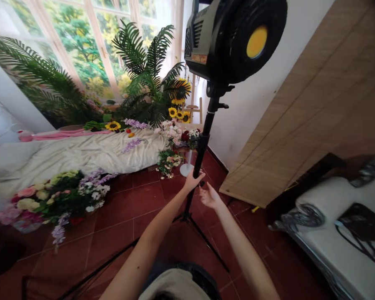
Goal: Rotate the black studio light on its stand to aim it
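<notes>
A black light stand rises in front of me, bearing a large studio light with a yellow disc in its round black front. My left hand is wrapped round the stand's pole below a collar. Just to the right, my right hand is beside a small black knob on the pole. Its fingers are loosely curled and apart; whether a fingertip touches the knob I cannot tell. The stand's spread legs rest on the dark red tiled floor.
A bed with rumpled cream cloth and flowers lies to the left. Palm plants and sunflowers stand by the window. A woven screen leans at right, near a white sofa holding a dark bag.
</notes>
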{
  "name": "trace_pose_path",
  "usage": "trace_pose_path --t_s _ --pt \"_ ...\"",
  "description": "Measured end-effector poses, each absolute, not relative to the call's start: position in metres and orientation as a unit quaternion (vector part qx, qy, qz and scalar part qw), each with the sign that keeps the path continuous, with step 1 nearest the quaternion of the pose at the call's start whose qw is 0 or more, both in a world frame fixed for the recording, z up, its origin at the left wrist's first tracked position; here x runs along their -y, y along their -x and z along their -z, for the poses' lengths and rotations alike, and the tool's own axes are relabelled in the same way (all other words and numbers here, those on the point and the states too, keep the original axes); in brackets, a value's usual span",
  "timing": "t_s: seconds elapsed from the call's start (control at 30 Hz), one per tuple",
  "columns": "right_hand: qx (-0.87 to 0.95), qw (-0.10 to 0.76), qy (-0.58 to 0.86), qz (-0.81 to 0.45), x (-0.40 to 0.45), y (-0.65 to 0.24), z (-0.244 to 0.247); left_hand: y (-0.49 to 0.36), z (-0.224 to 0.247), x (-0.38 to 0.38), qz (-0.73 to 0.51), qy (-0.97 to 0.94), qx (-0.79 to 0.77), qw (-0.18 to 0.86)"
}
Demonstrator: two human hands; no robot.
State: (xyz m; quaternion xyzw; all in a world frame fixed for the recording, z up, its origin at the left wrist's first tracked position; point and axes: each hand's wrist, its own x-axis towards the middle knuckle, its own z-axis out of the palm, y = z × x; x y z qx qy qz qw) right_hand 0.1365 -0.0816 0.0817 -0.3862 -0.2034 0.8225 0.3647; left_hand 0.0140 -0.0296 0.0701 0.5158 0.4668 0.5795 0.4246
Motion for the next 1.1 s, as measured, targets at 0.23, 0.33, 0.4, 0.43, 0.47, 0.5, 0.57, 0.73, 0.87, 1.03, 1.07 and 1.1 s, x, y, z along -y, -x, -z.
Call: trace_pose_path --t_s 0.23,0.33,0.4,0.43,0.47,0.5,0.57,0.73,0.87,1.03,1.07,1.1 --pt "0.231 0.396 0.302 -0.836 0.06 -0.132 -0.062 -0.024 -0.054 0.005 -0.536 -0.51 -0.546 0.394" --pt "0.237 0.412 0.282 -0.833 0.059 -0.138 -0.059 -0.025 -0.05 -0.001 -0.522 -0.511 -0.564 0.385" --pt "0.23 0.425 0.277 -0.83 0.058 -0.14 -0.059 -0.027 -0.047 -0.003 -0.518 -0.512 -0.578 0.367" --pt "0.228 0.428 0.278 -0.83 0.057 -0.141 -0.059 -0.028 -0.046 -0.004 -0.517 -0.512 -0.586 0.358" --pt "0.229 0.427 0.281 -0.828 0.057 -0.141 -0.06 -0.029 -0.045 -0.005 -0.515 -0.51 -0.592 0.352" --pt "0.233 0.426 0.287 -0.826 0.056 -0.142 -0.061 -0.03 -0.044 -0.006 -0.514 -0.508 -0.597 0.348" --pt "0.248 0.418 0.3 -0.821 0.055 -0.143 -0.063 -0.031 -0.042 -0.008 -0.512 -0.503 -0.606 0.344" --pt "0.321 0.412 0.334 -0.785 0.053 -0.146 -0.064 -0.03 -0.038 -0.01 -0.513 -0.497 -0.613 0.337" --pt "0.438 0.366 0.424 -0.703 0.05 -0.145 -0.063 -0.029 -0.038 -0.009 -0.507 -0.495 -0.615 0.345" --pt "0.659 0.326 0.554 -0.39 0.053 -0.15 -0.066 -0.03 -0.038 -0.009 -0.501 -0.5 -0.61 0.357" --pt "0.683 0.322 0.567 -0.328 0.056 -0.151 -0.066 -0.03 -0.037 -0.009 -0.501 -0.501 -0.608 0.357" --pt "0.695 0.316 0.578 -0.29 0.059 -0.153 -0.067 -0.031 -0.037 -0.01 -0.501 -0.504 -0.607 0.355"
